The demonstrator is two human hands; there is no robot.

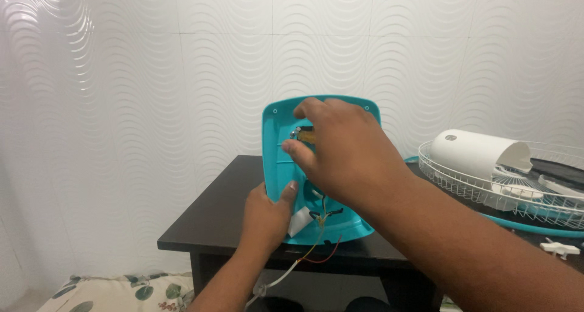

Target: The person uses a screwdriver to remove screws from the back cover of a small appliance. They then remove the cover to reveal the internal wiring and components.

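Observation:
A teal plastic fan base cover [277,160] stands tilted upright on the dark table [213,214], its hollow inner side facing me. My left hand [266,218] grips its lower left edge, thumb pressed on the inside. My right hand [340,151] reaches over the upper middle, fingertips pinching a small metal and amber part [302,133] fixed inside the cover. Thin red, yellow and dark wires [319,245] hang from the cover's bottom, beside a white piece [298,222] and a white cord [277,281].
A white wire fan grille [462,184] lies at the right on the table, holding a white motor housing [477,154] and dark blades. A small white plastic piece [559,247] sits near the right edge. A leaf-patterned cushion [115,291] lies below left. Wavy white wall tiles stand behind.

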